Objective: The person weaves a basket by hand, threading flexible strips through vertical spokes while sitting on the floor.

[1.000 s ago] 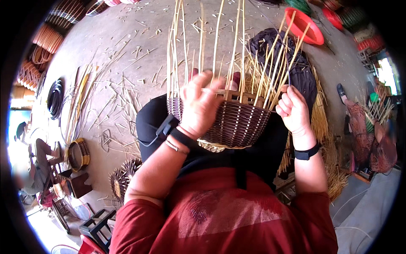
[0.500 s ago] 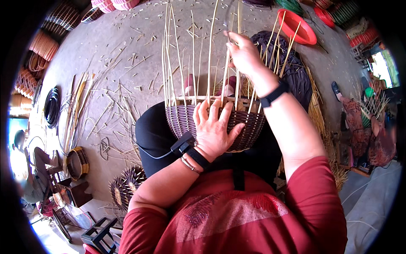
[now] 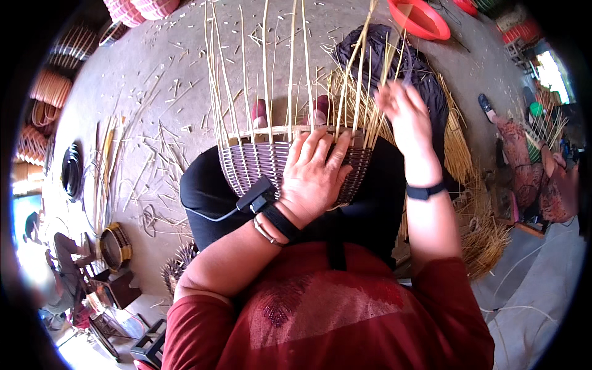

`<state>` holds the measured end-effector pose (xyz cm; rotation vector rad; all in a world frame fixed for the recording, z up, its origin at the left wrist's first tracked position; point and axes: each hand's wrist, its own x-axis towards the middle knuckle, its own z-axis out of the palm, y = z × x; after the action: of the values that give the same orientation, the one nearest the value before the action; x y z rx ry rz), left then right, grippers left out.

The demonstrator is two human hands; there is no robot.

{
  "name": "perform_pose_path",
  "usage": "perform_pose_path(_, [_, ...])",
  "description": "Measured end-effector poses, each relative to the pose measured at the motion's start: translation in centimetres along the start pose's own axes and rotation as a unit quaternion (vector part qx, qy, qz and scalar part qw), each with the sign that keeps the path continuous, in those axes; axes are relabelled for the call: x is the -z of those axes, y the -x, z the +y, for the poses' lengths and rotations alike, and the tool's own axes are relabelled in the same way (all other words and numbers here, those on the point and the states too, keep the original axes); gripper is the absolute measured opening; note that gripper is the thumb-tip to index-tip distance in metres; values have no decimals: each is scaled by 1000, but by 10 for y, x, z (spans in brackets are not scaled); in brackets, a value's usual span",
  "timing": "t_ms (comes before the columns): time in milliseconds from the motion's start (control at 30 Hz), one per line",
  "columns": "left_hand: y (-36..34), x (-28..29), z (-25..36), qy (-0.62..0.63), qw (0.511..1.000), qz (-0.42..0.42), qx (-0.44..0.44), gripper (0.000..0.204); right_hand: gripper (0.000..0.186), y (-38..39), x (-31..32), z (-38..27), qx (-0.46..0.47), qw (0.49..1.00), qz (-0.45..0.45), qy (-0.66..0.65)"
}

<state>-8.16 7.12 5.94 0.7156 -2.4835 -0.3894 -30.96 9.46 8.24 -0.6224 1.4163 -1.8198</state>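
A half-woven basket (image 3: 256, 163) of dark brown strands rests on my lap, with pale upright stakes (image 3: 267, 68) rising from its rim. My left hand (image 3: 316, 169) lies flat on the near wall, fingers outstretched and fingertips at the rim. Off the basket's right side, my right hand (image 3: 407, 117) is raised with bent fingers, blurred by motion. A thin dark weaving strand (image 3: 405, 58) runs up from those fingers, close to the rightmost stakes. The basket's base is mostly hidden.
A dark cloth bundle (image 3: 425, 86) and loose straw (image 3: 459, 142) lie right of my legs. Farther off stands a red basin (image 3: 425, 21). Cut sticks (image 3: 160, 154) litter the floor at left, near a black coil (image 3: 72, 172). Another person (image 3: 524, 166) sits at right.
My right hand has swung right and toward me, away from the middle stakes. The left hand stays on the basket. The whole view has shifted, and several right-hand stakes now lean together.
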Motion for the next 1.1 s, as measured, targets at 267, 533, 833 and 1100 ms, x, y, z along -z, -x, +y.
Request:
perform_pose_path(267, [-3, -12, 2, -48, 999, 20, -4, 48, 44, -53, -46, 34, 212, 934, -66, 280])
perform_pose_path(533, [-21, -12, 20, -37, 996, 38, 72, 69, 43, 59, 107, 25, -145, 979, 6, -141])
perform_pose_path(833, [-37, -41, 37, -191, 968, -149, -65, 41, 32, -75, 1, 55, -16, 987, -27, 160])
perform_pose_path(1100, [-56, -50, 38, -210, 951, -220, -52, 29, 39, -17, 13, 51, -11, 990, 132, 45])
